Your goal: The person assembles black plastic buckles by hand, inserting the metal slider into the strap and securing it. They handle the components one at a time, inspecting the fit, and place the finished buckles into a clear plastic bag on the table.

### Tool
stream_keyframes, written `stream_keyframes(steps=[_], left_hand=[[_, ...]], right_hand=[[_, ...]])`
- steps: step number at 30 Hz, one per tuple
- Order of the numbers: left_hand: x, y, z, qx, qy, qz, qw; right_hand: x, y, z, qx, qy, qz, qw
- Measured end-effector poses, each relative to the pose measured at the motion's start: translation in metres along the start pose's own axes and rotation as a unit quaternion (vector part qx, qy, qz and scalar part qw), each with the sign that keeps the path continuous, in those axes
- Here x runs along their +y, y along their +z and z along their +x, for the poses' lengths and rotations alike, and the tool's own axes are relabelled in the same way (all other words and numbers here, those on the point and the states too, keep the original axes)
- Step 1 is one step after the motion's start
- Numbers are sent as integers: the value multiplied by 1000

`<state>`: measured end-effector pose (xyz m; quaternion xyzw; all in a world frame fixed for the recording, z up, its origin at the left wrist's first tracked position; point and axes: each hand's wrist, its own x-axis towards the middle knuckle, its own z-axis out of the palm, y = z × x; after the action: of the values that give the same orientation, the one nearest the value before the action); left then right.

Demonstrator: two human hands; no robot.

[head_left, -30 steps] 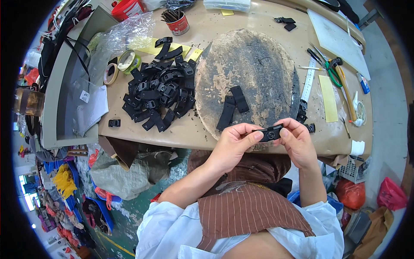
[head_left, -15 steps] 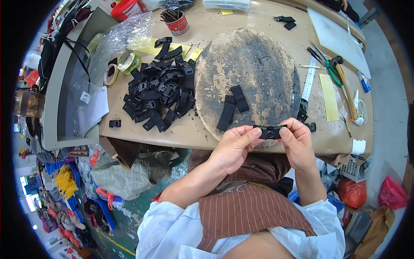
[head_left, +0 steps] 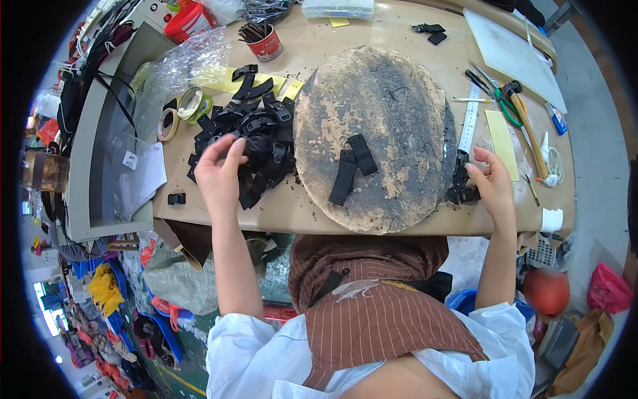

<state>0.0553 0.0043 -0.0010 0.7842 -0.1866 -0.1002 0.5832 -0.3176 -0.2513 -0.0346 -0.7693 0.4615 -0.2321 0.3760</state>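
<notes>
My left hand (head_left: 222,174) is over the near-left side of a pile of black straps with buckles (head_left: 256,133). Its thumb and fingers are bent around a black buckle strap (head_left: 251,150), which blends into the pile. At the right, my right hand (head_left: 493,185) is beside a small group of black buckles (head_left: 460,178). Its thumb and fingertips are apart, close to these buckles, and hold nothing I can see. Between the hands, a few flat black strap pieces (head_left: 344,178) lie across each other on a round, worn board (head_left: 399,113).
One black buckle (head_left: 177,199) lies by itself at the left front. Tape rolls (head_left: 168,124) and a red can of rods (head_left: 266,45) stand beyond the pile. A ruler (head_left: 470,123), green-handled pliers (head_left: 508,110) and a hammer (head_left: 530,136) lie at the right.
My hands have parted from the buckle strap they both held in front of the board. The left has moved to the pile, the right to the buckles at the right.
</notes>
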Motion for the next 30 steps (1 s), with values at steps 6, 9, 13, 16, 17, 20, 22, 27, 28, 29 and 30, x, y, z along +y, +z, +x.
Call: stream_keyframes(steps=[6,9,13,16,17,20,22,27,28,29,30], left_hand=[[14,29,-22,85,215,79,970],[22,60,-75,-101,188,10,977],[41,101,-136,-474,-237,-377,760],[34,112,-138,-474,-383,-492,622],[32,112,-136,-473,-370,-477,642],[29,104,-131,-456,-340,-426,704],[35,92,-129,-459,-330,-392,726],[38,84,-131,-490,-329,-340,733],[37,83,-133,-490,-333,-345,728],[38,83,-134,-496,-327,-341,729],[39,82,-136,-502,-320,-336,730]], right_hand=[[21,12,16,-54,24,131,990],[-18,7,6,66,-16,191,979],[-67,4,-28,-4,-200,-23,980],[-116,32,-47,-52,-419,-130,897],[-118,39,-52,-72,-420,-117,897],[-112,41,-56,-103,-371,-2,923],[-115,38,-58,-96,-307,38,946],[-107,36,-53,-177,-347,65,919],[-107,35,-52,-186,-346,77,916],[-108,34,-52,-195,-345,90,914],[-109,34,-54,-191,-352,93,911]])
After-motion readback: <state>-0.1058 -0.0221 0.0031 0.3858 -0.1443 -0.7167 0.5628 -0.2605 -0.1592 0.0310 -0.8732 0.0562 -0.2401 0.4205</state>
